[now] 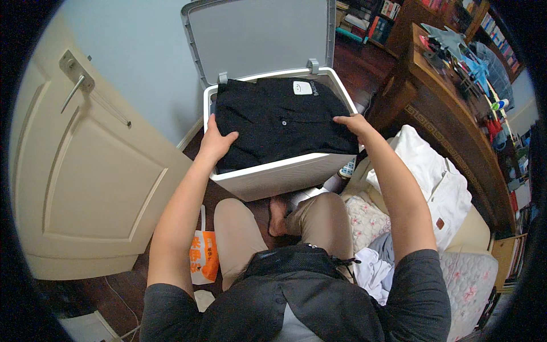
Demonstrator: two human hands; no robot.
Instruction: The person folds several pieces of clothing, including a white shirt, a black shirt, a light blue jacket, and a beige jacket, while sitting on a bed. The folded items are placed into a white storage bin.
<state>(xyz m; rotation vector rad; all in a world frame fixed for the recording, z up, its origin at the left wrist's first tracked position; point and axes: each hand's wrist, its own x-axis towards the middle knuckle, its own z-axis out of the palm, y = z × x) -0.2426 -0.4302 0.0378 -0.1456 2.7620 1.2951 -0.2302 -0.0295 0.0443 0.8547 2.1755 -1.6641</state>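
A white plastic storage box (273, 179) stands before me, its grey lid (260, 38) raised on hinges at the far side. A folded black garment (265, 128) with a button and a pale smiling patch fills it to about the rim. My left hand (218, 141) straddles the left rim, thumb over the garment and fingers along the outer edge. Across the box, my right hand (355, 127) grips the right rim, with its thumb side reaching over the garment. The other fingers of my right hand are mostly hidden behind the rim.
A cream door (98, 184) stands at the left. To the right, a white shirt (440, 192) lies on a seat, near floral padding (468, 290) and crumpled white cloth (372, 273). A carved wooden desk (448, 132) bears model planes. An orange-and-white bag (204, 256) sits by my left leg.
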